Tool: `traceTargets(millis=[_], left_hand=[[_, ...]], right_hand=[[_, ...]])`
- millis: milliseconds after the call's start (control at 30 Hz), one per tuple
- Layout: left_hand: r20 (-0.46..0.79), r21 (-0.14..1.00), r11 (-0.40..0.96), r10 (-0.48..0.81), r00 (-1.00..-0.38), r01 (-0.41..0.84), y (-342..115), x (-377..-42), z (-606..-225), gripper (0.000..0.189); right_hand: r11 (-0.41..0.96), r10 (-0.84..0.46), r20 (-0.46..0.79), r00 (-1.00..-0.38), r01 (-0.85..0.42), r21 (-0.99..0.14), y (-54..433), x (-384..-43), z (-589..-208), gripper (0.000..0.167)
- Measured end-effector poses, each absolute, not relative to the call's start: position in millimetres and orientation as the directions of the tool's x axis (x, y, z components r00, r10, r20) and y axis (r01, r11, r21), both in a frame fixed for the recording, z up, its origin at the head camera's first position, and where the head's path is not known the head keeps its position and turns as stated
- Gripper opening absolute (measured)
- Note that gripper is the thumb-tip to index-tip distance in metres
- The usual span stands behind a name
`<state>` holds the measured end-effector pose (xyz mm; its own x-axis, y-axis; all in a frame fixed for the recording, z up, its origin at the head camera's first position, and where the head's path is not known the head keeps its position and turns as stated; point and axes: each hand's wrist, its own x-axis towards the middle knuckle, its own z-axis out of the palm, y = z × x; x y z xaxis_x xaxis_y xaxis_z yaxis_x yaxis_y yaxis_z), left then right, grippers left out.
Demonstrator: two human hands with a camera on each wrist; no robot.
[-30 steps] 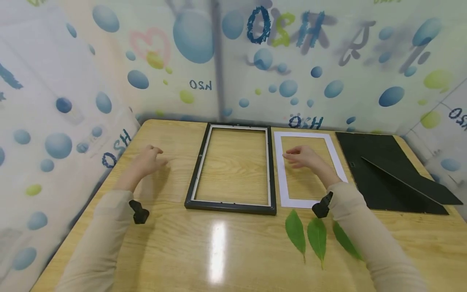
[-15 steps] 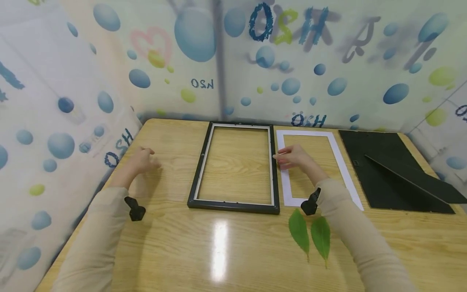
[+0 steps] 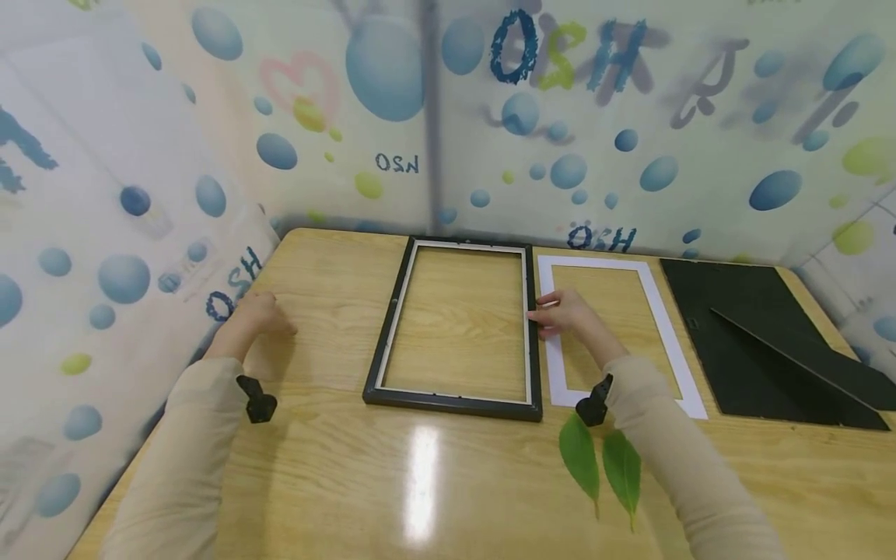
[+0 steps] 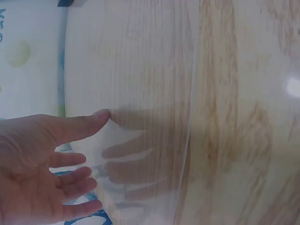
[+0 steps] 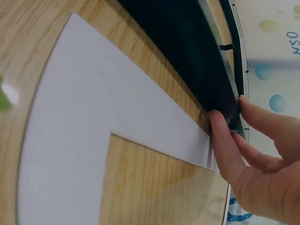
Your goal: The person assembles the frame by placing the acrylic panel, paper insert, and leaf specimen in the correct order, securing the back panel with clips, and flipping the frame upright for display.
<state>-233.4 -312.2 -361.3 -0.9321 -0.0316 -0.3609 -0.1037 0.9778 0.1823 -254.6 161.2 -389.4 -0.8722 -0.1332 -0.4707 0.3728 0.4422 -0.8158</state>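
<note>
The frame [image 3: 453, 404] was pinched by the right hand [image 3: 565, 313]; left of it, the left hand [image 3: 252, 320] was held wide.

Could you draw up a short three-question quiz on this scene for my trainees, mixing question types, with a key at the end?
1. True or false: on the table, the white mat lies between the black frame and the black backing board.
2. Count: how many green leaves show in the head view?
3. Multiple choice: which thing does the right hand hold by its side?
A) the white mat
B) the black frame
C) the black backing board

Key: 1. True. 2. Two. 3. B.
</note>
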Motion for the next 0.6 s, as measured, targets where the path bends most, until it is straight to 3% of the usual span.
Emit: traceTargets(millis=[400,600], left_hand=[[-0.470,0.178,0.958,-0.120,-0.874,-0.227,-314.4,-215.3,-350.2,0.061],[-0.613,0.079,0.952,-0.187,-0.768,-0.295,-317.1,-223.7,-347.4,0.085]], right_hand=[[0.431,-0.140,-0.469,-0.872,0.373,-0.822,157.5,-243.5,-389.6,0.055],[0.443,-0.129,-0.469,-0.874,0.372,-0.815,154.0,-240.2,-391.2,0.052]])
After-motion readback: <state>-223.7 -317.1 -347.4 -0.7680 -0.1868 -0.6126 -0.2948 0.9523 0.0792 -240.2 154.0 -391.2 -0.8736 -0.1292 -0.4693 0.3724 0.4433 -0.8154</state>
